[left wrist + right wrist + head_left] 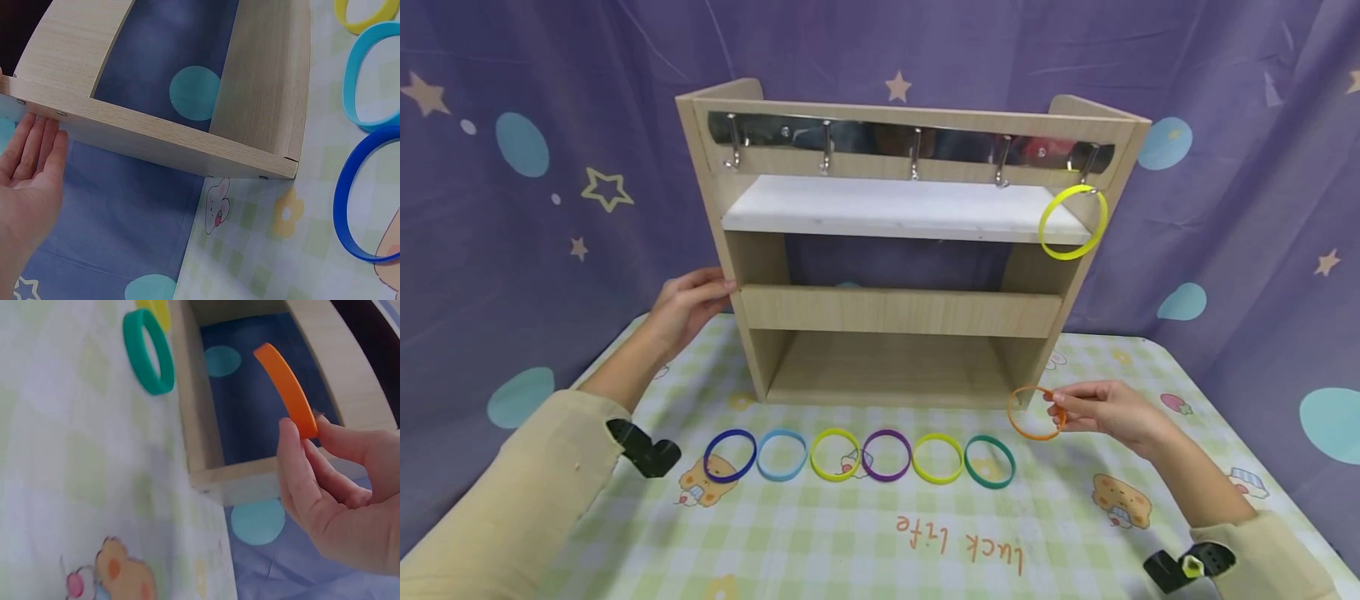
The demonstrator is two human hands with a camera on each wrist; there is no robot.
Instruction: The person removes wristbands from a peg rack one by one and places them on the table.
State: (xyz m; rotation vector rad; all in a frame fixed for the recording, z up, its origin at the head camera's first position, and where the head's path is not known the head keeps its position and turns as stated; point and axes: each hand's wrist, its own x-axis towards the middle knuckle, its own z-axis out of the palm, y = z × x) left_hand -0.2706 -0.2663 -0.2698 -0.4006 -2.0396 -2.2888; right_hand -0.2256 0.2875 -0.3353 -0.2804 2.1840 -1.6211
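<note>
My right hand (1108, 414) pinches an orange silicone wristband (289, 387) between thumb and fingertips. It is held in the air near the lower right corner of a small wooden rack (895, 312). At the rack's left side my left hand (688, 304) rests against the panel; in the left wrist view its fingers lie straight on the outer face. A yellow wristband (1063, 256) hangs from the rightmost metal hook (1087, 162). In front of the rack lies a row of wristbands: dark blue (706, 458), light blue (782, 478), yellow (835, 478), purple (887, 478), yellow (937, 481) and green (990, 485).
Several more hooks, such as the middle one (915, 154), line the metal strip and carry nothing. A white shelf board (880, 208) sits below them. The table has a checked cloth (820, 542), and a purple curtain (962, 50) hangs behind the rack.
</note>
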